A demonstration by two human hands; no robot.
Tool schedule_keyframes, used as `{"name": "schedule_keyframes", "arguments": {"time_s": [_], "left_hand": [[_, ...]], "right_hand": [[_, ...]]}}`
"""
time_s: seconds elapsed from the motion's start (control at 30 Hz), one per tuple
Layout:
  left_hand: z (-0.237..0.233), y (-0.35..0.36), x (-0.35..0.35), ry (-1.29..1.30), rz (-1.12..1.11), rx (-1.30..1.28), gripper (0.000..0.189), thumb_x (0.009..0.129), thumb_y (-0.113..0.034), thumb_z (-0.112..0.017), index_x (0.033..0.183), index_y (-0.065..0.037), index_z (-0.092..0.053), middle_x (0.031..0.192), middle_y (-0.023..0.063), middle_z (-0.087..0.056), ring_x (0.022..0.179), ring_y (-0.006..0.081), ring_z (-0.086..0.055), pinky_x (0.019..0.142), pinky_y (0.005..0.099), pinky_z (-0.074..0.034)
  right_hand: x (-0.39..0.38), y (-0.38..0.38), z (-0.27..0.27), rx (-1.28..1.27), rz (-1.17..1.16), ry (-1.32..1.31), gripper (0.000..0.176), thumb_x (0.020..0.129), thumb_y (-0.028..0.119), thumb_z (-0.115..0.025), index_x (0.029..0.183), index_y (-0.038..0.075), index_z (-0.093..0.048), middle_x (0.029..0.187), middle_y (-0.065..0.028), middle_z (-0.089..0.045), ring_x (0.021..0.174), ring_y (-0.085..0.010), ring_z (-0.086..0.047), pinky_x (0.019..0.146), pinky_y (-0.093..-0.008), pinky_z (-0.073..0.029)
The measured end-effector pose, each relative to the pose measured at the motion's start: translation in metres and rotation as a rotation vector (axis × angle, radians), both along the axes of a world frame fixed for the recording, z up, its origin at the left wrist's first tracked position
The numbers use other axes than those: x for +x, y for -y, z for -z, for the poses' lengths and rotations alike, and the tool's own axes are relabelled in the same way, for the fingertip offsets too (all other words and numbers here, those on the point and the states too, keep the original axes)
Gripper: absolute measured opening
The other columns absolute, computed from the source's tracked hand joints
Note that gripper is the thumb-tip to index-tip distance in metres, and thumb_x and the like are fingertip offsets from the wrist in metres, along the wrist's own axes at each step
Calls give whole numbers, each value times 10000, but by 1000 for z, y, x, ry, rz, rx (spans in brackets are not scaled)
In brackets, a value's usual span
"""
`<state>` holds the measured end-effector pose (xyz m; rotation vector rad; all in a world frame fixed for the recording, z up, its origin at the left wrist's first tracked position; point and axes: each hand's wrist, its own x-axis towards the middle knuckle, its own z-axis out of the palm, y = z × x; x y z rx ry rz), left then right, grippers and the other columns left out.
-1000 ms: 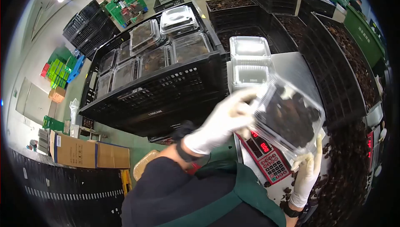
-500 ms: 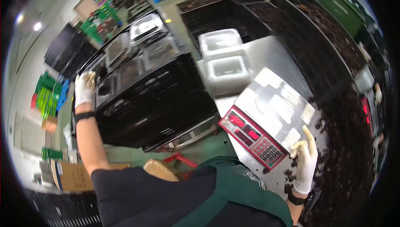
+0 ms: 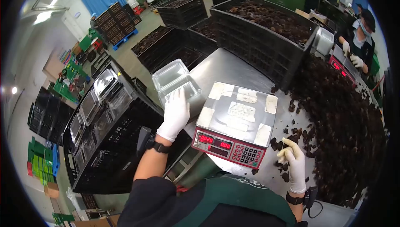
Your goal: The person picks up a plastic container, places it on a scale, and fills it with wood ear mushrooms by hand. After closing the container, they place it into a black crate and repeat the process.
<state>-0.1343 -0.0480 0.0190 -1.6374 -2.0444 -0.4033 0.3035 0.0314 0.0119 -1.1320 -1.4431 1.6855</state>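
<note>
My gloved left hand lies over the near edge of a stack of clear plastic clamshell containers, its fingers stretched out onto the top one, whose lid is folded back. My gloved right hand is half curled with the fingers apart and nothing visible in them. It hovers at the right front corner of a red-framed digital scale, beside scattered dark, crinkled pieces that look like dried fungus. The scale's metal plate bears only pale tape patches.
A large heap of the dark pieces covers the right of the metal table. Behind stands a full black crate. To my left, a black crate holds clear boxes. A co-worker works at another scale.
My left hand has moved right, from the black crate's edge to the clear container stack. The view has turned rightward. My right hand stays near the scale's corner.
</note>
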Motion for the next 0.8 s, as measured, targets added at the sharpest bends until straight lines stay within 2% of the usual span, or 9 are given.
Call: {"name": "schedule_keyframes", "arguments": {"time_s": [0.03,0.07,0.27,0.37,0.47,0.53,0.6,0.73,0.8], "left_hand": [[6,-7,1,-54,-80,-3,508,903,-165,-597,1341,67,-485,1033,217,-671,931,386,-657,816,441,-540],[8,-7,3,177,-261,-317,422,904,-209,-587,1251,29,-575,970,197,-687,854,388,-667,756,463,-537],[5,-13,-20,221,-115,-268,178,875,-193,-625,898,-43,-718,888,187,-695,861,379,-666,747,465,-517],[0,-13,-19,258,-193,-252,163,833,-206,-701,867,-47,-702,798,167,-693,768,374,-673,696,428,-521],[-8,-16,-31,221,-202,-256,177,788,-177,-756,835,-29,-669,762,153,-690,717,357,-673,667,421,-516],[-16,-18,-42,247,-189,-328,181,808,-181,-743,862,-20,-679,782,163,-697,729,353,-679,677,413,-519],[-22,-19,-50,228,-93,-130,220,901,-176,-669,1001,20,-685,923,162,-721,813,296,-689,760,364,-524],[-44,-27,16,303,25,132,161,928,-89,-656,1045,15,-691,955,118,-723,803,200,-654,750,303,-507],[-41,-29,70,349,208,155,152,902,-53,-699,1037,17,-699,906,65,-718,761,143,-608,716,266,-487]], "right_hand": [[12,4,6,-6,26,20,389,959,96,-504,1324,-33,-542,838,-66,-682,666,-75,-570,620,-202,-453],[23,9,11,-15,56,43,386,959,94,-504,1323,-28,-545,839,-65,-682,667,-74,-569,618,-202,-452],[71,39,77,-150,155,-60,331,963,55,-497,1276,-3,-586,845,-35,-656,683,-68,-563,640,-201,-465],[63,49,75,-168,163,29,295,966,81,-508,1229,12,-623,889,-37,-656,776,-85,-613,706,-234,-521],[62,52,84,-47,182,271,285,948,62,-536,1205,48,-658,805,-34,-669,695,-80,-611,662,-245,-498],[70,51,86,72,206,453,294,911,77,-575,1190,47,-664,792,-53,-663,664,-96,-593,646,-260,-492],[82,50,91,170,345,514,310,881,90,-600,1180,49,-670,784,-74,-650,620,-128,-569,628,-281,-486],[115,32,94,383,510,825,376,843,97,-612,1210,14,-625,1040,-151,-659,971,-276,-625,870,-376,-500],[124,16,103,494,565,785,444,824,111,-631,1258,25,-598,1204,-158,-604,1141,-313,-551,989,-400,-449]]}}
